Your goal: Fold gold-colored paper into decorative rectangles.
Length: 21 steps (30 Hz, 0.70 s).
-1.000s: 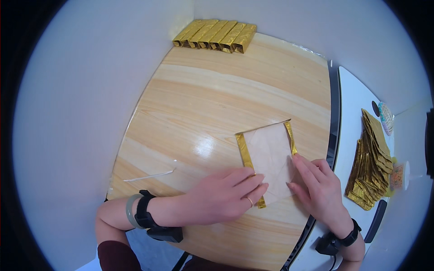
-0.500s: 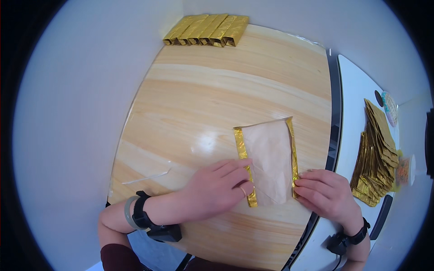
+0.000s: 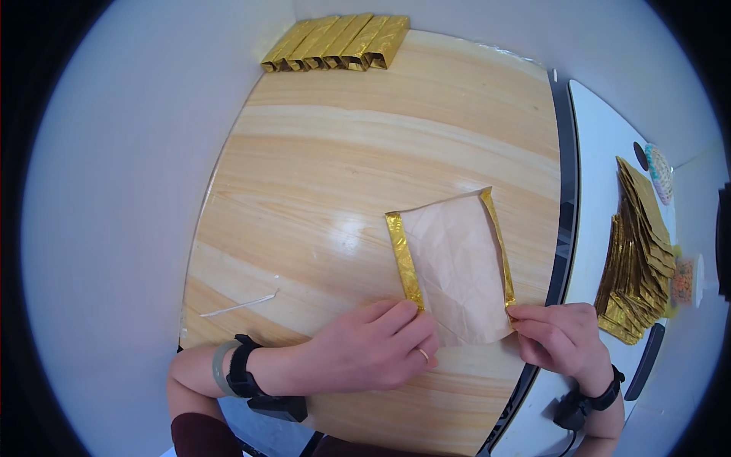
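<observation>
A sheet of gold foil paper [image 3: 461, 263] lies with its pale side up on the wooden table, its left and right edges folded inward as gold strips. My left hand [image 3: 381, 343] is closed on the lower part of the left folded strip, hiding that corner. At the lower right corner, my right hand [image 3: 562, 335] pinches the other strip between thumb and fingers. The right strip stands up a little from the sheet, while the left one looks flatter.
A row of folded gold paper tubes [image 3: 335, 44] sits at the table's far left. On the white side table [image 3: 590, 145] at right lies a stack of gold paper [image 3: 633, 255], near a small tub [image 3: 687, 280]. A thin white stick [image 3: 238, 305] lies at left.
My left hand has slid down the left strip toward the near corner and now closes on it. The right hand keeps its pinch, and the sheet's right side has shifted slightly rightward.
</observation>
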{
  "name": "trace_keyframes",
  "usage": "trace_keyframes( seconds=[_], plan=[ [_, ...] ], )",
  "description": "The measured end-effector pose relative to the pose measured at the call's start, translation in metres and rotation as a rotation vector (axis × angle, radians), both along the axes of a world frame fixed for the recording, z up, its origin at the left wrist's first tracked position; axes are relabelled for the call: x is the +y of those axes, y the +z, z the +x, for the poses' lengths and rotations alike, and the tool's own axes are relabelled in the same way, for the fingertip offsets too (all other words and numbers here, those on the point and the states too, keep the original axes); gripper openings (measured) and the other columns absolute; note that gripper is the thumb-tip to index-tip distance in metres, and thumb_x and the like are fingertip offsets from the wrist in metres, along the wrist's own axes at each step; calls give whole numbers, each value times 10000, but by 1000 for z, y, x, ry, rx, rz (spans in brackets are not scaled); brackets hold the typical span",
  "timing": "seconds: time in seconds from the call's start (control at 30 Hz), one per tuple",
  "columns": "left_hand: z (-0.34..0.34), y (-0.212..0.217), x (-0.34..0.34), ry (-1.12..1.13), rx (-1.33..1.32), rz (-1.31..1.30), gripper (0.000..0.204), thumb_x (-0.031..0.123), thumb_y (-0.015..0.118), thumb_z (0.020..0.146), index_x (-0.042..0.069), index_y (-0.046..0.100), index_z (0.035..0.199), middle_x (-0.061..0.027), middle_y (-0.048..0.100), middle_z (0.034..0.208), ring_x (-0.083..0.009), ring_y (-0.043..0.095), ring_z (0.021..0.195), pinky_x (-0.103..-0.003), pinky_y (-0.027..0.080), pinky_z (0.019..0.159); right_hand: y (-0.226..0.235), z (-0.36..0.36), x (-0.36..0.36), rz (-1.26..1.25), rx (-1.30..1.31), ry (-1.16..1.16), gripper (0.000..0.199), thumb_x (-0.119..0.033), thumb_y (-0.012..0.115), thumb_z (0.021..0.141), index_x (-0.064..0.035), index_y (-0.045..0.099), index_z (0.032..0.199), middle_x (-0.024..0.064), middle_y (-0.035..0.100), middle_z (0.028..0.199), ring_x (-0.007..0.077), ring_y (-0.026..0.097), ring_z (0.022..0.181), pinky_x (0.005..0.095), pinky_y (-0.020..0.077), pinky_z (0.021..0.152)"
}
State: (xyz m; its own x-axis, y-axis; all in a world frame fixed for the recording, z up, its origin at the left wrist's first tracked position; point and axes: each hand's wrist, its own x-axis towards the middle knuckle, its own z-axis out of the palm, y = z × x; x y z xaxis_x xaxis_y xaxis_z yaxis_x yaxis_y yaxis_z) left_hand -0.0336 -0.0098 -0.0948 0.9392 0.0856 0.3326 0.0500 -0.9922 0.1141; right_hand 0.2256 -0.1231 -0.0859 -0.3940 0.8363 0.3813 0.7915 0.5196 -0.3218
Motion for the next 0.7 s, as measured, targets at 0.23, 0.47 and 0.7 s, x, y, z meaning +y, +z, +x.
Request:
trace_keyframes(
  seconds=[0.23, 0.47, 0.7],
  plan=[
    [7, -4, -6, 76, 14, 56, 245, 277, 693, 794, 62, 580, 830, -20, 540, 811, -167, 575, 740, -252, 493, 642, -3, -2, 7, -50, 278, -27, 240, 54, 702, 672, -60, 625, 868, 68, 694, 876, 218, 673, 735, 280, 540, 576],
    [8, -4, -8, 110, 39, 60, 221, 220, 682, 770, 73, 552, 873, -19, 543, 812, -166, 580, 732, -261, 503, 639, -1, -4, 8, -105, 221, -48, 235, 29, 730, 705, -77, 650, 900, 66, 665, 933, 239, 663, 809, 308, 550, 647],
    [8, -4, -9, 131, 26, -16, 236, 223, 694, 752, 83, 543, 867, -27, 565, 847, -174, 594, 750, -273, 513, 651, 1, 0, 9, -176, 256, -120, 167, -47, 769, 703, -60, 648, 817, 49, 660, 857, 227, 632, 744, 304, 507, 602]
  ],
)
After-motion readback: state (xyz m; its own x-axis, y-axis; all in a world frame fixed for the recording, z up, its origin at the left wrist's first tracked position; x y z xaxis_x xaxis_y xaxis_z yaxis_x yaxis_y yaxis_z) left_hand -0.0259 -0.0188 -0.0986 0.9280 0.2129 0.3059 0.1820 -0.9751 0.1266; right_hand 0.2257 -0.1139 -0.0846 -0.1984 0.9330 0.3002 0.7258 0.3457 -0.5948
